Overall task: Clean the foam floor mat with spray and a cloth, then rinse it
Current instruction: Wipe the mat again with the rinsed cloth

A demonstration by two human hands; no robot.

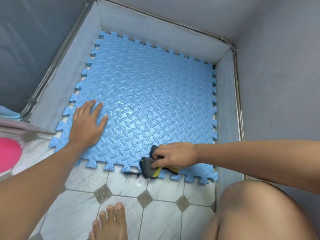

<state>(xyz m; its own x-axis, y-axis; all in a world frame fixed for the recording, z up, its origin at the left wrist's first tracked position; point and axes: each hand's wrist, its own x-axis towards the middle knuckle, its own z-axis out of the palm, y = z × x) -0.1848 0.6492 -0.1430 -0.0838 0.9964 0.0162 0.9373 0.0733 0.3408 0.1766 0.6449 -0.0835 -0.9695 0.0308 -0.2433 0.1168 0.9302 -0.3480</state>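
Observation:
A blue foam mat (152,94) with a ridged pattern and jigsaw edges lies flat on the tiled floor in a corner. Its middle looks wet and shiny. My left hand (88,122) rests flat on the mat's left side, fingers spread. My right hand (174,156) presses a dark grey cloth (149,168) with yellow trim onto the mat's near edge. No spray bottle is in view.
Grey walls with a raised ledge (72,70) and pipes close in the mat at the left, back and right. Pale floor tiles (121,187) lie in front. My bare foot (110,222) and knee (259,212) are near. A pink round object (8,153) sits at the left edge.

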